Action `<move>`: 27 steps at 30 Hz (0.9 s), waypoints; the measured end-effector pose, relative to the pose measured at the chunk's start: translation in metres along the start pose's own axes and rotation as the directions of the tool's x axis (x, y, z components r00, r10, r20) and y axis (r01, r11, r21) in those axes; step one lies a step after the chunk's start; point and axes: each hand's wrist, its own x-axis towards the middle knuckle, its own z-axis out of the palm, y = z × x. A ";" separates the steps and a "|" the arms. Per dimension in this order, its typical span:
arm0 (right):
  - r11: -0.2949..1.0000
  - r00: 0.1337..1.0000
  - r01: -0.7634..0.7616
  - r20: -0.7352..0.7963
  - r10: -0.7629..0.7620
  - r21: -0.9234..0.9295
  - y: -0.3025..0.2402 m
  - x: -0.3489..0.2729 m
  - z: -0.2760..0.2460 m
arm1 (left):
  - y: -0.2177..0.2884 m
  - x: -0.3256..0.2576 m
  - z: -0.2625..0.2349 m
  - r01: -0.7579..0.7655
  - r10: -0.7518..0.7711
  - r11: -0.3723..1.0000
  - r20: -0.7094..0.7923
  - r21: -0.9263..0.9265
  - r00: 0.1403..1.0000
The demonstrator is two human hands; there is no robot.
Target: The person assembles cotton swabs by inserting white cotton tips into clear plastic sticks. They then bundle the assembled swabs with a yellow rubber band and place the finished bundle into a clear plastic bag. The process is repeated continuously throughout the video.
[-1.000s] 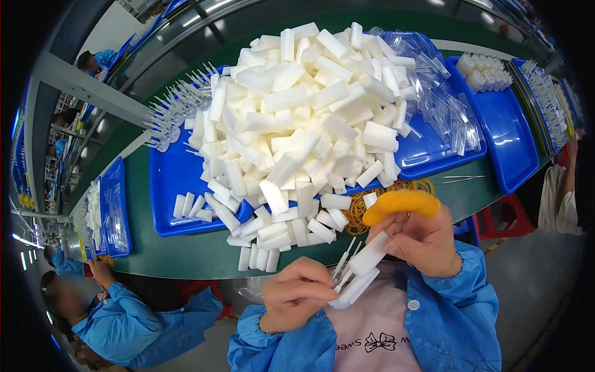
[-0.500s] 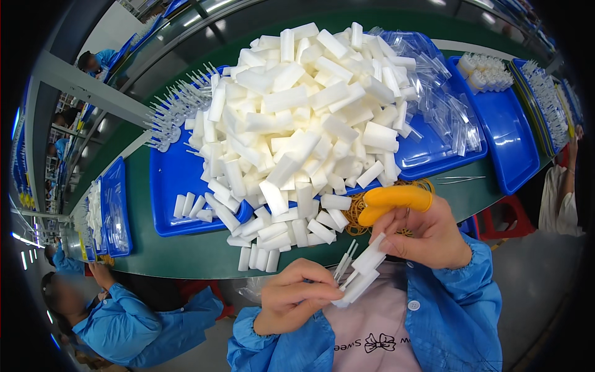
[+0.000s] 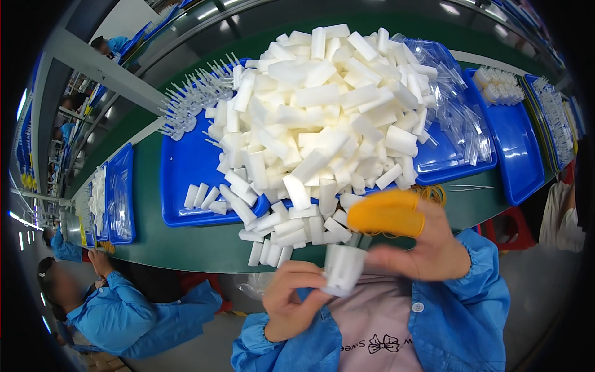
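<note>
My left hand (image 3: 294, 302) pinches the base of a white plastic piece (image 3: 342, 271) with thumb and fingers, in front of my chest. The piece stands nearly upright and looks wide and pale; thin clear rods show at its top, and motion smears the detail. My right hand (image 3: 427, 243) is beside it, slightly blurred, with orange finger cots (image 3: 387, 214) on its fingers. Its fingers stretch out above the piece and the thumb is apart from them, its tip close to the piece's right side. Whether the thumb touches it I cannot tell. Just beyond lies a big heap of white foam blocks (image 3: 316, 96).
The heap overflows a blue tray (image 3: 180, 208) onto the green table (image 3: 204, 248). White stemmed parts (image 3: 192, 99) stand at its left. Clear plastic tubes (image 3: 474, 133) fill a tray on the right, near tweezers (image 3: 471, 187) and rubber bands (image 3: 432, 193). A co-worker (image 3: 118, 310) sits at left.
My right hand has let go of the white piece's upper end, and its fingers have swung left over it. The piece has turned more upright in my left hand. The whole view has shifted slightly.
</note>
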 end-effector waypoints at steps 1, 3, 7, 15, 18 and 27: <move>0.986 0.996 0.045 -0.071 -0.057 -0.160 0.006 0.007 0.003 | -0.003 -0.002 -0.002 0.017 -0.028 0.996 -0.115 -0.093 0.993; 0.759 0.961 0.238 0.035 -0.274 -0.606 0.017 0.019 0.008 | -0.003 -0.005 -0.006 0.016 -0.110 0.962 -0.332 -0.273 0.937; 0.598 0.920 0.376 0.210 -0.331 -0.708 0.027 0.029 0.025 | -0.005 -0.007 -0.024 0.011 -0.146 0.946 -0.394 -0.324 0.908; 0.486 0.882 0.454 0.302 -0.361 -0.747 0.036 0.040 0.025 | -0.009 -0.006 -0.024 0.000 -0.131 0.940 -0.361 -0.341 0.923; 0.512 0.875 0.461 0.277 -0.396 -0.725 0.034 0.039 0.021 | -0.010 -0.005 -0.025 -0.010 -0.126 0.934 -0.355 -0.357 0.926; 0.896 0.992 0.113 0.101 -0.077 -0.430 -0.007 0.016 -0.017 | -0.011 -0.005 -0.027 -0.083 0.009 0.970 -0.309 -0.228 0.951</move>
